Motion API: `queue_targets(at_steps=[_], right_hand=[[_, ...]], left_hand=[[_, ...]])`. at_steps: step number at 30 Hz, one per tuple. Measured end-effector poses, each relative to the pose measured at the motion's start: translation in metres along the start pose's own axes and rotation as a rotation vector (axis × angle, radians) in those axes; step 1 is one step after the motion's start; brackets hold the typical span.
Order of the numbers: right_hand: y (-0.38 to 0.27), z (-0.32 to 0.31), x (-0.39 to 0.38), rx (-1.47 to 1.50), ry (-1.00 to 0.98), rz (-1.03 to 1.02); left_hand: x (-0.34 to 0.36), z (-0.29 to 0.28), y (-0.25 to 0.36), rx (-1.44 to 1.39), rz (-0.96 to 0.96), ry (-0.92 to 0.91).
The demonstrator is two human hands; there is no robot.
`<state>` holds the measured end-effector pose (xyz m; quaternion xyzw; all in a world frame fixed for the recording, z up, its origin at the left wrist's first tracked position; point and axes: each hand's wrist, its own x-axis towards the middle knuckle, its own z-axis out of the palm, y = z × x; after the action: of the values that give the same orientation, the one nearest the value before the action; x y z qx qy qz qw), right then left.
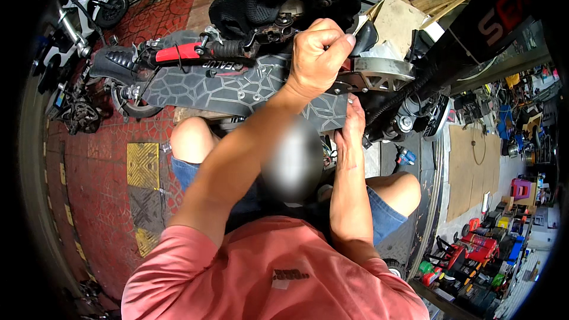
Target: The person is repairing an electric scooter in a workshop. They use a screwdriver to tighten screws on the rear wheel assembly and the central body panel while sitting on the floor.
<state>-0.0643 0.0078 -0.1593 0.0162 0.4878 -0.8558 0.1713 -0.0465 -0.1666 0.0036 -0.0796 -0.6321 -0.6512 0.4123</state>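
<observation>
An electric scooter lies across in front of my knees, its dark deck [201, 90] printed with pale cracked-line shapes. Over the deck's right half, my left hand [320, 56] is closed in a fist; whatever is in it is hidden by the fingers. Beside that fist sits a metal bracket [385, 71] with a curved, slotted side, at the deck's front end. Lower down, my right hand [352, 120] grips the deck's near front corner, fingertips on top and thumb at the edge. The thick black steering column [438, 53] rises to the right of both hands.
A black mesh-covered seat [267, 0] and a red bar [178, 52] lie beyond the deck. Wood scraps [441, 3] are piled at the back right. A blue power tool [406, 156] rests near my right knee. Shelves of tools [480, 249] line the right side.
</observation>
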Motion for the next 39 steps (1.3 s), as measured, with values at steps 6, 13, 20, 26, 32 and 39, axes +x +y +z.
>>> queue_targets(at_steps=[6, 13, 20, 26, 32, 39], right_hand=[[0.013, -0.02, 0.008, -0.112, 0.109, -0.065], [-0.014, 0.019, -0.019, 0.023, 0.016, -0.065], [-0.003, 0.011, -0.012, 0.02, -0.037, -0.116], [-0.002, 0.009, -0.011, 0.012, -0.005, -0.088], [-0.002, 0.003, -0.008, 0.018, 0.005, -0.09], [0.003, 0.004, -0.008, 0.036, -0.039, -0.091]], left_hand=[[0.0, -0.009, -0.011, 0.109, 0.002, -0.197], [-0.024, 0.009, 0.034, 0.33, 0.039, 0.0], [-0.027, 0.012, 0.028, 0.225, -0.284, 0.203], [-0.021, 0.007, 0.029, 0.575, -0.118, 0.111], [0.007, -0.015, 0.075, 1.024, -0.399, -0.468], [0.029, -0.018, 0.074, 0.885, -0.564, -0.642]])
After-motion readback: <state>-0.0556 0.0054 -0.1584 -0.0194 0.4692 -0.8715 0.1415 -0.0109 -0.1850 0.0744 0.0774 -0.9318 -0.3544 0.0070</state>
